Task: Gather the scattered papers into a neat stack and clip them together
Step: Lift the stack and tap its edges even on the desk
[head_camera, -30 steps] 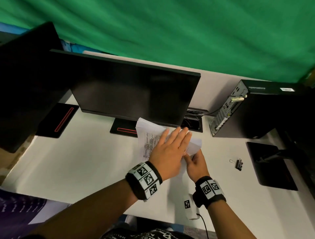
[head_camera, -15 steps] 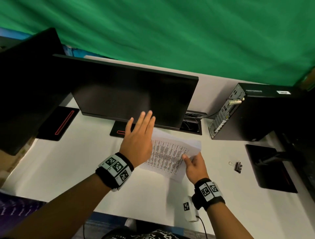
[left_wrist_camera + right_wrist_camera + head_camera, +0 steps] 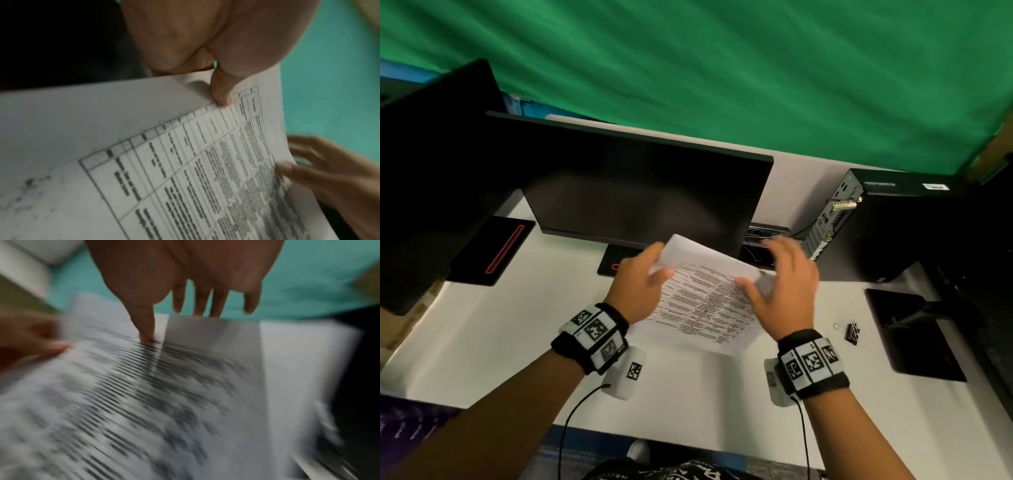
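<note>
Holding the papers [image 3: 702, 301] up off the white desk [image 3: 517, 318] with both hands, we've got them tilted toward us in front of the middle monitor [image 3: 640, 192]. Our left hand [image 3: 637, 284] pinches the left edge, thumb [image 3: 221, 91] pressed on the printed side and the other fingers tucked behind the sheets where we can't see them. Our right hand [image 3: 780, 291] is on the right edge, thumb [image 3: 146, 324] down on the printed face and the four fingers [image 3: 218, 303] pretty straight and a bit spread behind the top edge, so it's more of a loose hold than a tight grip; that hand is blurry in every view, so we can't tell how firm the contact is. The sheets aren't squared up, since a blank corner sticks out past the printed table page at the top. The black binder clip [image 3: 852, 332] sits by itself on the desk just right of our right wrist, well apart from the papers, with nothing touching it. A black computer tower [image 3: 893, 226] lies on the right, another dark monitor [image 3: 431, 178] on the left, and green cloth [image 3: 722, 75] hangs behind the desk.
</note>
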